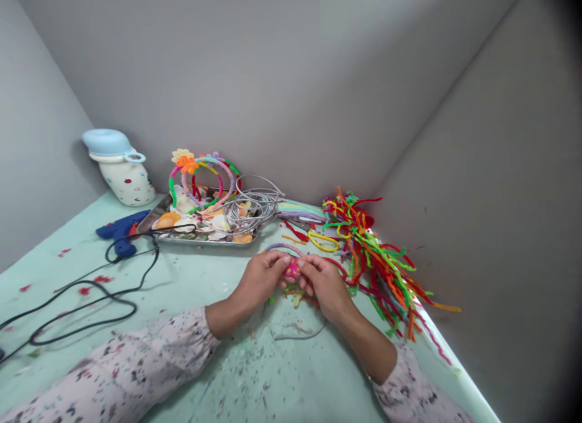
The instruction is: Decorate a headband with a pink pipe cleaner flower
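A small bright pink piece with yellow specks point(292, 268), perhaps a fuzzy flower, is pinched between my two hands above the table. My left hand point(260, 276) grips its left side with thumb and fingertips. On its right side, the fingers of my right hand point(325, 283) are closed in the same way. Just behind them lies a purple-and-blue fuzzy-wrapped hoop point(284, 247), partly hidden by my hands. Short green and orange fuzzy bits point(296, 297) rest beneath my fingers. A thin grey wire point(302, 337) curves across the table nearer to me.
A metal tray point(213, 243) carries scraps, fuzzy headbands point(202, 183) and coiled silver wire point(254, 211). To its left are a blue glue gun point(122, 229), its black cord point(113, 296) and a white bottle point(127, 180). Colourful pipe cleaners point(377, 259) spill over the right edge.
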### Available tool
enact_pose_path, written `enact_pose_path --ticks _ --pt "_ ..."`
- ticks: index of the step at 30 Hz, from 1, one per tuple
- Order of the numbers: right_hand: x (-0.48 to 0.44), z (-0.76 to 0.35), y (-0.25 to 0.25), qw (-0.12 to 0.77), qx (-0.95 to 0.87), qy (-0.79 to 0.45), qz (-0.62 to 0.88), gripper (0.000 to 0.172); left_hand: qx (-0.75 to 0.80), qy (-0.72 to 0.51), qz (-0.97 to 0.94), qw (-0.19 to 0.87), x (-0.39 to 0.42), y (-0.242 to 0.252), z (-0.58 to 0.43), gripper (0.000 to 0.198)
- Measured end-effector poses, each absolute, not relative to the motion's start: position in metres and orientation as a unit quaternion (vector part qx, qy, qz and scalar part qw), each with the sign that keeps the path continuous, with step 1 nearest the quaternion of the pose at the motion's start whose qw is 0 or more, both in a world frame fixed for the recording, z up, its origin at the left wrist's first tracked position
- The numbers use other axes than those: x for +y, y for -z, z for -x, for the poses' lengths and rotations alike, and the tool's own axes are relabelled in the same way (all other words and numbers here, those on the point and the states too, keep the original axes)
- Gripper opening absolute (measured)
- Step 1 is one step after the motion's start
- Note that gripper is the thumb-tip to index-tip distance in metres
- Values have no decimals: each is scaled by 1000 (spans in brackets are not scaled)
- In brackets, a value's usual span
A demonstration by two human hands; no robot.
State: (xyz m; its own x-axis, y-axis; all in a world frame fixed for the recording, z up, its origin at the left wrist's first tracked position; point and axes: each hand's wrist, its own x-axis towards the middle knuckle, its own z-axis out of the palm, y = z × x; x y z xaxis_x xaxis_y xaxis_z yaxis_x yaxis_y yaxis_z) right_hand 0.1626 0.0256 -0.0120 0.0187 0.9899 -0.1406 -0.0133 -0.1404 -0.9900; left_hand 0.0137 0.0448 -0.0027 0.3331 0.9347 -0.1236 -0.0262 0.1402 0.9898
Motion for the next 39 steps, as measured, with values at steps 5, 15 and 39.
enact_pose_path --ticks 5,15,39 --pt "26 -163 14 512 -434 -503 544 24 426 -392 -504 641 43 0 -16 34" --pt "26 -163 11 498 -514 -448 537 22 425 -391 -526 624 46 10 -15 27" --pt "25 -163 18 480 -479 -487 551 28 410 -391 -525 635 46 9 -15 22"
